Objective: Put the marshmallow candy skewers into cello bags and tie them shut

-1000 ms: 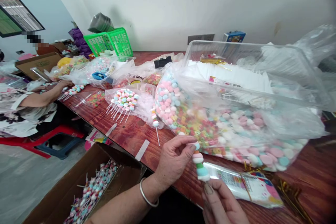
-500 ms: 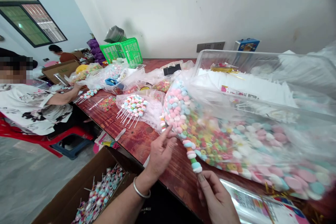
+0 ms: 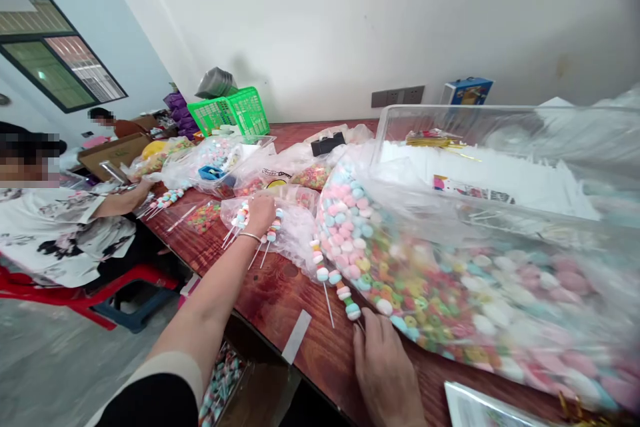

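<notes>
A worker's right hand (image 3: 387, 367) grips the stick of a candy skewer (image 3: 343, 292) between thumb and fingers on a reddish wooden tabletop (image 3: 270, 293), close to its near edge. The skewer, strung with pastel marshmallows and colored rings, lies just beside a second skewer (image 3: 318, 258), its white stick pointing toward that same edge. The left hand (image 3: 262, 215), at the end of an outstretched arm, reaches down over a pile of skewers (image 3: 242, 215) farther left along the tabletop; its fingertips are hidden, and whether it grasps one cannot be told. The pile rests on a plastic sheet (image 3: 295, 233), sticks toward the near edge.

Right of the pile sprawls a large clear bag (image 3: 425, 293) of marshmallows and rings. Behind it, toward the tabletop's far edge, stands a clear bin (image 3: 425, 107) of white sticks. A pale strip (image 3: 297, 337) lies at the near edge, and a shiny packet (image 3: 485, 407) sits near the right hand. A green basket (image 3: 250, 112) stands by the far edge. Below the near edge, a cardboard box (image 3: 260, 390) holds more skewers. At left, a co-worker in a patterned white top (image 3: 65, 227) sits with one arm on the tabletop.
</notes>
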Tool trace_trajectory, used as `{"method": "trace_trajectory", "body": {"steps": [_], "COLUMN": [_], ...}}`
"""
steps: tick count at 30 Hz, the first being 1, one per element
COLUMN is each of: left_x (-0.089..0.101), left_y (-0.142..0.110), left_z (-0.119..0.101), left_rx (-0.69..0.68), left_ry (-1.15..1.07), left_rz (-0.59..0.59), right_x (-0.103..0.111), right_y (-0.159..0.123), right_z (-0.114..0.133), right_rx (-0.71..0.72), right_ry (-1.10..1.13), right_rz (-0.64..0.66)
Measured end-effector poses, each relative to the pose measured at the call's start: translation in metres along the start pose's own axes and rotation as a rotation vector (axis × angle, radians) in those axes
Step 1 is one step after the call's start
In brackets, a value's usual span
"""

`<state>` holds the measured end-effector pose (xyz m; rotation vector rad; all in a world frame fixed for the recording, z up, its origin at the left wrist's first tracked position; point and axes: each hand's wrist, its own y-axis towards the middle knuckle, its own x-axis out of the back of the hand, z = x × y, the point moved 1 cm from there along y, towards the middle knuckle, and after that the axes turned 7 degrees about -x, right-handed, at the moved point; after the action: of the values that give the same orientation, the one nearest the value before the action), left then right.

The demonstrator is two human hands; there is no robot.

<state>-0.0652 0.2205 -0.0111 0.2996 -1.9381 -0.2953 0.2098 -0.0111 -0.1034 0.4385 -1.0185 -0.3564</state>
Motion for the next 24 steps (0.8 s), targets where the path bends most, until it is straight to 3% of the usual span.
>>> {"method": "trace_trajectory", "body": {"steps": [3,7,10,13,19,24], "left_x": [-0.006,0.002,0.015,0.019,-0.003,-0.01], "left_y": [0.01,0.006,-0.012,-0.048,-0.128,-0.161], "left_z": [0.003,-0.005,-0.019,-0.037,-0.07,-0.102], "left_rx": [0.042,0.086,0.134,0.209,0.37,0.447], "left_ry": [-0.075,-0.303,-0.572,-0.903,-1.447,-1.737], "left_rz": [0.028,-0.016,-0.061,-0.035,0.027,0.127], "right_x": [0.007,-0.011,-0.032,-0.039,0.004,0.048], "right_y": [0.007,0.022,0.029,0.031,0.025,-0.011], "right_z": [0.014,0.034,0.047,0.053,0.031,-0.016], "right_rx": [0.16,0.19,0.149,0.116,0.201,0.256], "right_ry": [-0.183,-0.238,-0.264,-0.272,-0.187,0.1], "right_rz": [-0.015,0.101,0.133,0.149,0.125,0.155]}}
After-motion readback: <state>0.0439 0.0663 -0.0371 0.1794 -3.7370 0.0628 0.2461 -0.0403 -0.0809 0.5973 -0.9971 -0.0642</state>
